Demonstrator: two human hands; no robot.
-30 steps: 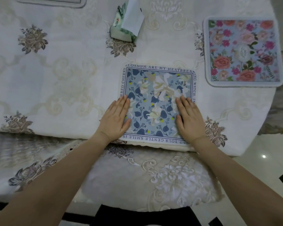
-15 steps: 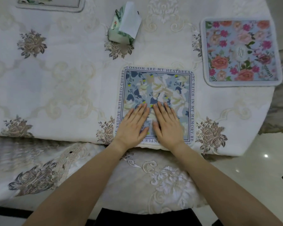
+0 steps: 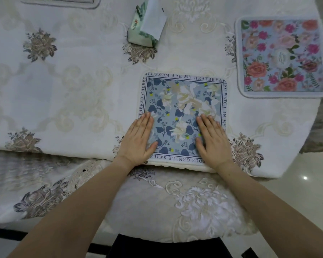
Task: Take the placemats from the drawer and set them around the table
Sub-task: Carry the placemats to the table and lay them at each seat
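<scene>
- Both of my hands lie flat, palms down, fingers straight and close together, gripping nothing; they press on the near half of the blue placemat (image 3: pixel 183 108).
- Left of my left hand (image 3: pixel 138 140) I see only the embroidered tablecloth (image 3: pixel 73 90), with a grey-brown flower motif near the table edge and another farther out.
- Far beyond that hand, at the top edge of the view, the corner of another placemat (image 3: pixel 64 0) shows, mostly cut off.
- My left hand covers the blue placemat's near-left corner, its thumb pointing inward across the print.
- Between my hands I see the placemat's blue-and-cream floral print, its lettered border running along the table's near edge.
- Straight beyond the placemat stands a green tissue pack (image 3: pixel 145 28) with a white sheet sticking up, well apart from it.
- My right hand (image 3: pixel 212 140) rests on the near-right part, its outer fingers over the right border.
- Beyond and right of that hand lies the pink rose placemat (image 3: pixel 281 56), flat, near the table's right rim, apart from the blue one.
</scene>
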